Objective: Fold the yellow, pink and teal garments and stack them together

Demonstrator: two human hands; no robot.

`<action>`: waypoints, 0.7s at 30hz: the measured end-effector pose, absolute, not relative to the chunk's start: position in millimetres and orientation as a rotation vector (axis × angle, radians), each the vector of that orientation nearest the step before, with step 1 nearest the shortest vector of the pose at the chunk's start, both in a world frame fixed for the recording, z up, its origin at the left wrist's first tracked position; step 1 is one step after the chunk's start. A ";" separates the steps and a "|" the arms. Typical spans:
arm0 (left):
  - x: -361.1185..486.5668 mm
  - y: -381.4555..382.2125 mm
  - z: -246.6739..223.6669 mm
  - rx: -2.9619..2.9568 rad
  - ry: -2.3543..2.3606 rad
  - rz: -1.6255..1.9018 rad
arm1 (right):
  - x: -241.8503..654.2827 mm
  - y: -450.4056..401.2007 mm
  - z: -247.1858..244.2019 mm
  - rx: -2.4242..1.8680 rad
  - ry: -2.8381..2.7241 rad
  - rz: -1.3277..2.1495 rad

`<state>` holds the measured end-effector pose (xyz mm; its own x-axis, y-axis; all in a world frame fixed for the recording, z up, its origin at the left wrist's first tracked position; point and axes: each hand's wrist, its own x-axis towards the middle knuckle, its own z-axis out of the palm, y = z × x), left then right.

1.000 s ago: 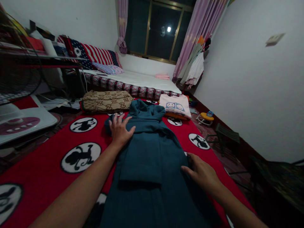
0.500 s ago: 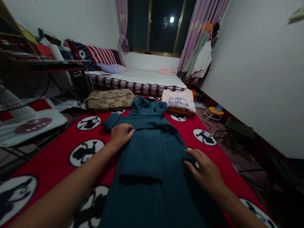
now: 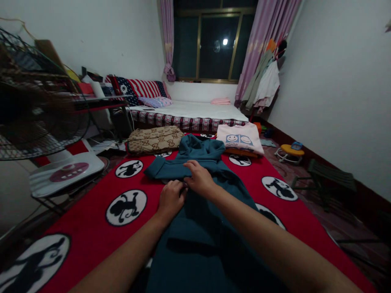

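A dark teal hooded coat [image 3: 210,228] lies lengthwise in front of me, its hood at the far end and one sleeve folded down along its middle. The other sleeve's end pokes out to the left. At the coat's left edge, below that sleeve, my left hand [image 3: 172,199] has its fingers curled on the cloth. My right hand [image 3: 200,179] reaches across the upper body of the coat, fingers apart, its thumb close to my left fingers. Under the coat is a red blanket [image 3: 94,228] with round black-and-white figures.
Beyond the hood lie a folded brown patterned cloth [image 3: 155,139] at left and a folded pale pink top [image 3: 240,138] at right. A fan [image 3: 39,122] and its white base stand left. A yellow stool [image 3: 291,150] and a dark folding stool [image 3: 330,179] are on the right.
My right hand has moved left from the coat's right side to beside my left hand. The view has shifted, and my left hand now sits lower along the coat's left edge.
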<state>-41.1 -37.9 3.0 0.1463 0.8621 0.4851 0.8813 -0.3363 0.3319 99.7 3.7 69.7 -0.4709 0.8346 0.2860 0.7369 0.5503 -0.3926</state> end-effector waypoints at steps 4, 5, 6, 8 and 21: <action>-42.5 -37.5 -5.6 -2.374 -1.704 -1.016 | 59.1 44.2 60.2 -1.361 -2.496 0.251; -43.1 -37.4 -5.6 -2.381 -1.700 -1.032 | 52.5 50.0 56.0 -1.385 -2.523 0.237; -43.6 -37.4 -5.2 -2.390 -1.702 -1.042 | 47.3 54.3 51.7 -1.400 -2.539 0.221; -44.1 -37.8 -3.9 -2.406 -1.709 -1.056 | 41.4 59.5 45.3 -1.395 -2.546 0.197; -43.9 -36.3 4.9 -2.329 -1.732 -1.700 | 235.6 99.4 122.7 -1.315 -1.257 -0.191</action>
<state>-43.9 -36.3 4.9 -0.0283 0.8156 0.5779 0.5931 -0.4517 0.6665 235.6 99.4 122.7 0.3935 0.5191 0.7587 0.7214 0.3372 -0.6049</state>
